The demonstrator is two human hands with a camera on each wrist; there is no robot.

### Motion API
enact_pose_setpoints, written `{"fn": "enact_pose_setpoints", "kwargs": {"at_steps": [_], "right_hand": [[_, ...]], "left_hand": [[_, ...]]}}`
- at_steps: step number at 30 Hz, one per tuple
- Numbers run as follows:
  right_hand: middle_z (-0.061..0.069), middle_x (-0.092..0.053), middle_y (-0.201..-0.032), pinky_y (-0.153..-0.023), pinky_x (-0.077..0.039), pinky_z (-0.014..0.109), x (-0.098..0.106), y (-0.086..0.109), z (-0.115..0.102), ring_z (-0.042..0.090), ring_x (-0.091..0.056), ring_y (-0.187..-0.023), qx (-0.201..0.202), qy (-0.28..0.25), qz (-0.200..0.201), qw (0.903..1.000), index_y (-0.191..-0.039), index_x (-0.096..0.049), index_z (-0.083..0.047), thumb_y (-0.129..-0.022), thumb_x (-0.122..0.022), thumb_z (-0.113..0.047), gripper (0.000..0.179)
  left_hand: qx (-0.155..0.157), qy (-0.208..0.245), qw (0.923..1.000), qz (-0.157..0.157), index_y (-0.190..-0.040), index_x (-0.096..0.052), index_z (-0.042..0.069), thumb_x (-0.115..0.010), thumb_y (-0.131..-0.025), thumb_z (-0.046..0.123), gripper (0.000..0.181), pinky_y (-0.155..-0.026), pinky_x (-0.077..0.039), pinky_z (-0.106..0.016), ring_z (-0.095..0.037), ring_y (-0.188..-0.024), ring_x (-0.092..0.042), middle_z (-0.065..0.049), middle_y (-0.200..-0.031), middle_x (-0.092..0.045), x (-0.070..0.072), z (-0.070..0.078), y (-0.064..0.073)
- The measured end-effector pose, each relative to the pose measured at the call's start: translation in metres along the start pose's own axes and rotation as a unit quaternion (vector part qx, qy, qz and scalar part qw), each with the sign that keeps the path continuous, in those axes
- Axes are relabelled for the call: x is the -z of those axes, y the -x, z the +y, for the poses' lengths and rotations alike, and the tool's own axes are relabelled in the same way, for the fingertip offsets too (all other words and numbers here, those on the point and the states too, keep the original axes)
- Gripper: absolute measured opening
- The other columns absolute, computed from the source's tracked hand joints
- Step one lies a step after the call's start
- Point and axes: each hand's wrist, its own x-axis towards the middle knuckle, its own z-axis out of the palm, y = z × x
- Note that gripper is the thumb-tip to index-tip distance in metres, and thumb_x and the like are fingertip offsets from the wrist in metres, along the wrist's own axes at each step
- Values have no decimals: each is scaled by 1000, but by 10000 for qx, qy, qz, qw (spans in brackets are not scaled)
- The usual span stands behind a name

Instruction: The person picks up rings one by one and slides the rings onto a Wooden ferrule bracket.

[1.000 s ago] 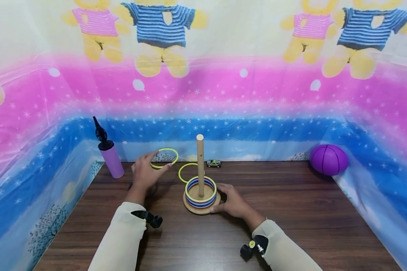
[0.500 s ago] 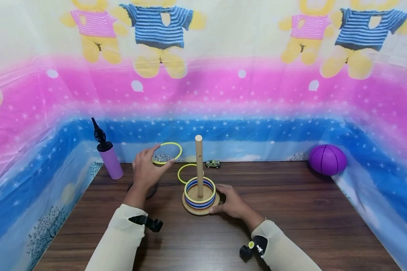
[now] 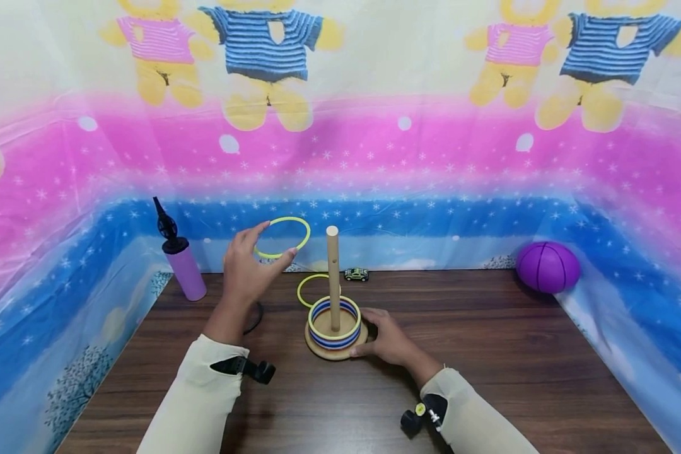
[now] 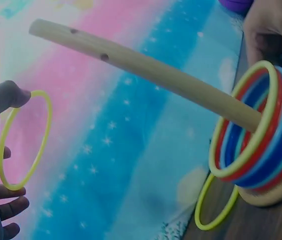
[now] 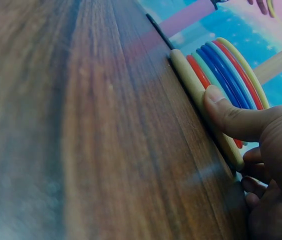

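Observation:
My left hand (image 3: pixel 248 268) pinches a thin yellow ring (image 3: pixel 309 234) between thumb and fingers, raised above the table and left of the peg. In the left wrist view the ring (image 4: pixel 50 120) hangs apart from the peg (image 4: pixel 156 75). The upright wooden peg (image 3: pixel 333 271) stands on a round wooden base (image 3: pixel 316 350). Stacked rings (image 5: pixel 226 75) in red, green, blue and yellow lie around its foot. My right hand (image 3: pixel 391 337) grips the base's right edge, its thumb (image 5: pixel 221 107) pressed against the base and lowest rings.
Behind the base lies another yellow ring (image 3: pixel 299 292), near a small green toy car (image 3: pixel 356 274). A dark ring (image 3: pixel 254 323) is partly hidden by my left wrist. A purple pump (image 3: pixel 186 274) stands back left; a purple ball (image 3: pixel 548 267) sits back right.
My left hand has lifted the yellow ring higher and slightly to the right, toward the peg's top. My right hand stays on the base.

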Motion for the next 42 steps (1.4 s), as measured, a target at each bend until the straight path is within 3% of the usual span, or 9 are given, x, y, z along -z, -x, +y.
{"fn": "enact_pose_setpoints", "kwargs": {"at_steps": [20, 35, 42], "right_hand": [[23, -57, -161, -129, -33, 68, 2, 0, 0, 48, -45, -155, 219, 30, -29, 9998, -157, -57, -1, -80, -101, -23, 91], [23, -56, -161, -128, -32, 70, 2, -1, 1, 49, -44, -155, 265, 5, -63, 9996, -157, -57, 0, -81, -100, -23, 90], [22, -56, -161, -128, -33, 70, 2, 0, 1, 48, -44, -155, 236, 19, -92, 9997, -157, -58, -2, -81, -100, -23, 89]], "left_hand": [[-685, 1082, 9911, 358, -151, -67, 10, -93, -84, 39, 78, -110, -51, -69, -41, -143, -57, -23, -151, -62, 10, 43, -6], [-1086, 1208, 9867, -92, -152, -66, 11, -93, -83, 34, 78, -108, -53, -65, -39, -138, -59, -22, -147, -63, -5, 49, 6], [-1099, 1118, 9870, -352, -153, -63, 6, -94, -82, 33, 82, -110, -51, -68, -43, -138, -59, -23, -150, -61, -17, 45, 15]]}}
